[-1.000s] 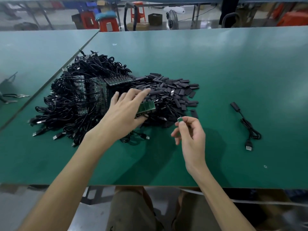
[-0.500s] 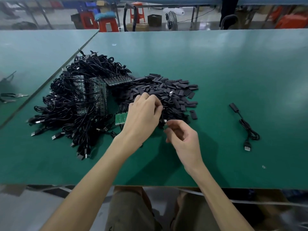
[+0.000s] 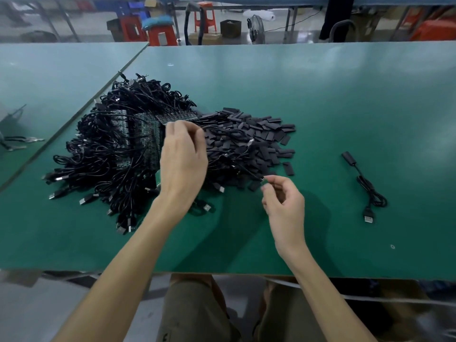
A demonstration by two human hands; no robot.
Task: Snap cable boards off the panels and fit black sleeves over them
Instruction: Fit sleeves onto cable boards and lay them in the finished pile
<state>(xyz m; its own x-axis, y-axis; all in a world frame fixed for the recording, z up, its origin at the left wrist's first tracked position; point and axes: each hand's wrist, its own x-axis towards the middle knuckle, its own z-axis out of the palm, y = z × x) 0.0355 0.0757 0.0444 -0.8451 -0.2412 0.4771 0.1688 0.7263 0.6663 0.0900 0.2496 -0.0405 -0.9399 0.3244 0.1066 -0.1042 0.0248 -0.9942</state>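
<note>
Left hand (image 3: 183,159) — blurred; inner side of its fingers (image 3: 172,129) hidden. Small piece (image 3: 263,179) pinched by right hand (image 3: 283,201) — too tiny to identify. Panels (image 3: 138,134) half-buried under cables (image 3: 98,154).

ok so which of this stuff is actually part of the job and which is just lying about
Job: panels in the cable pile; black sleeves; cable board pinched by right hand; left hand above the piles; sleeved cable lying apart.
Lying about: metal tool on left table; stools; fan.
</note>
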